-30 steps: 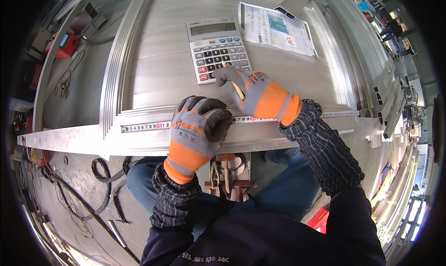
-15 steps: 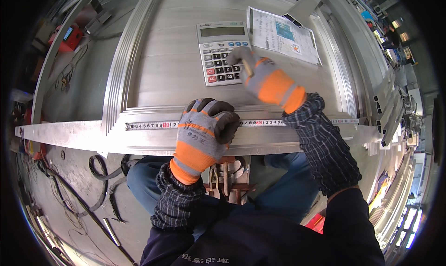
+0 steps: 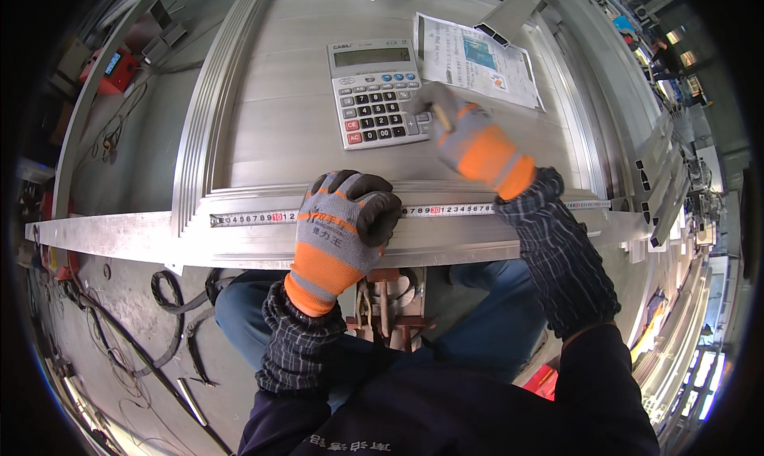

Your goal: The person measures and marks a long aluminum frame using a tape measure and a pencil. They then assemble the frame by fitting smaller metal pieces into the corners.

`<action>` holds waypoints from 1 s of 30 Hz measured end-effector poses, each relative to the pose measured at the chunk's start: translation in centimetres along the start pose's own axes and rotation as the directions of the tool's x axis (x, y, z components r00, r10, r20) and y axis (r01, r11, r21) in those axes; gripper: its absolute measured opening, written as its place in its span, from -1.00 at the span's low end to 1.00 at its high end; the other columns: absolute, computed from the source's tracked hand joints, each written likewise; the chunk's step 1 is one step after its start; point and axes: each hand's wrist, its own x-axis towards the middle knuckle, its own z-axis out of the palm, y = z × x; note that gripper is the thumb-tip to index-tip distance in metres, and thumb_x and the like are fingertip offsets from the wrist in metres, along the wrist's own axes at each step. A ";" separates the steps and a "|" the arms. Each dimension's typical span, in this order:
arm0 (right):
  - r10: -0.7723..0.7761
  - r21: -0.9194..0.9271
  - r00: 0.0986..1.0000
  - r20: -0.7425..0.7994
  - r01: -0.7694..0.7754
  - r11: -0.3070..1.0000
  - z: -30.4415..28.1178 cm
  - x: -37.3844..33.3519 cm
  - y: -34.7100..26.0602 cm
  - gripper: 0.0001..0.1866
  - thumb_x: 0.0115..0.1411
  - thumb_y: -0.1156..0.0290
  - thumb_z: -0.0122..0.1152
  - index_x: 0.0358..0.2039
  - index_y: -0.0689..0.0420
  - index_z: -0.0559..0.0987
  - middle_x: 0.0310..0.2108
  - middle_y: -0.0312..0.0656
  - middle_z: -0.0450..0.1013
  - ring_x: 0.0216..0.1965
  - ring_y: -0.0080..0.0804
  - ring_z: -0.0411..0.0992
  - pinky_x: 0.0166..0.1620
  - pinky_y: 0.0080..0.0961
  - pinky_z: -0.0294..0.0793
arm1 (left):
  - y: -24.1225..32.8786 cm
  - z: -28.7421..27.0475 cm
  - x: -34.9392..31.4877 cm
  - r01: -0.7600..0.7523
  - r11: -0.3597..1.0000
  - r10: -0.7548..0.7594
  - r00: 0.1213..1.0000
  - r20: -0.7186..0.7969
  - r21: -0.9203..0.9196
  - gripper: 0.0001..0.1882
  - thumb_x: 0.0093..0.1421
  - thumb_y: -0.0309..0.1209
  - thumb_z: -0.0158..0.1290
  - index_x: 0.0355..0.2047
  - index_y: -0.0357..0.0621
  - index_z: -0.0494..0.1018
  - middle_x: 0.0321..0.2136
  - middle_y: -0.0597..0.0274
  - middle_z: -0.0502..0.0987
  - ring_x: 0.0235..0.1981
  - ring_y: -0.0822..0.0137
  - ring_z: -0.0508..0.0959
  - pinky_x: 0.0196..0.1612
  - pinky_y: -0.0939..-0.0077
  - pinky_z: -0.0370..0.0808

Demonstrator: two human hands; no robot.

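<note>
My left hand (image 3: 341,221), in a grey and orange glove, rests curled on the near aluminium rail. It covers part of a measuring strip (image 3: 469,210) with black and red markings that runs along the rail. Whatever its fingers hold, if anything, is hidden. My right hand (image 3: 471,140), gloved alike and blurred by motion, hovers beside the lower right keys of a silver calculator (image 3: 370,82). A thin tan stick (image 3: 442,120), perhaps a pencil, pokes out between its closed fingers. The calculator lies on a metal sheet, with a printed paper (image 3: 477,58) beyond it.
A ribbed aluminium frame (image 3: 208,114) borders the sheet. Hollow profiles (image 3: 509,18) lie over the paper's far edge, and more are stacked at the right. A red box (image 3: 114,68) stands far left. Black hose (image 3: 171,313) and cables lie on the floor at lower left.
My right hand has shifted slightly right, away from the calculator keys, so more of them show. The left hand stays curled on the rail. The whole view has shifted slightly.
</note>
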 end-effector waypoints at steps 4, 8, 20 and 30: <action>0.036 -0.197 0.999 0.003 -0.035 0.980 -0.7 -2.9 4.6 -0.57 0.41 0.26 0.19 0.26 -0.01 0.48 -0.20 0.22 0.68 -0.15 0.33 0.66 -0.03 0.18 0.65 | 0.3 0.2 0.1 -0.001 1.000 0.001 1.000 0.004 -0.003 -0.86 0.20 -0.44 0.39 -0.22 -0.03 0.76 -0.12 0.23 0.75 -0.03 0.01 0.69 0.09 0.05 0.59; 0.224 -0.261 0.968 0.113 -0.189 0.947 -0.6 -3.3 2.0 -0.49 0.41 0.25 0.18 0.34 0.04 0.46 -0.10 0.26 0.67 -0.06 0.33 0.65 0.04 0.15 0.66 | 0.0 -0.3 -0.2 0.004 1.000 -0.004 1.000 -0.001 0.004 -0.85 0.19 -0.44 0.39 -0.21 -0.04 0.76 -0.12 0.23 0.75 -0.04 0.01 0.69 0.09 0.05 0.59; 0.219 -0.005 0.976 -0.009 -0.219 0.976 -3.0 -6.9 -1.0 -0.55 0.46 0.37 0.14 0.32 0.13 0.46 0.06 0.16 0.66 0.06 0.36 0.62 0.19 0.14 0.60 | 0.2 0.0 0.2 -0.025 1.000 0.025 1.000 0.002 0.012 -0.85 0.18 -0.46 0.38 -0.22 -0.03 0.75 -0.13 0.21 0.75 -0.03 -0.02 0.69 0.11 0.02 0.59; 0.043 -0.157 0.995 0.086 -0.030 0.987 -1.6 -6.5 0.3 -0.62 0.38 0.46 0.17 0.20 -0.01 0.49 0.11 0.15 0.61 0.15 0.28 0.58 0.20 0.10 0.57 | 0.3 0.0 0.3 -0.031 0.999 0.031 1.000 -0.001 0.024 -0.86 0.19 -0.47 0.37 -0.22 -0.06 0.76 -0.13 0.19 0.75 -0.04 -0.02 0.70 0.10 0.04 0.60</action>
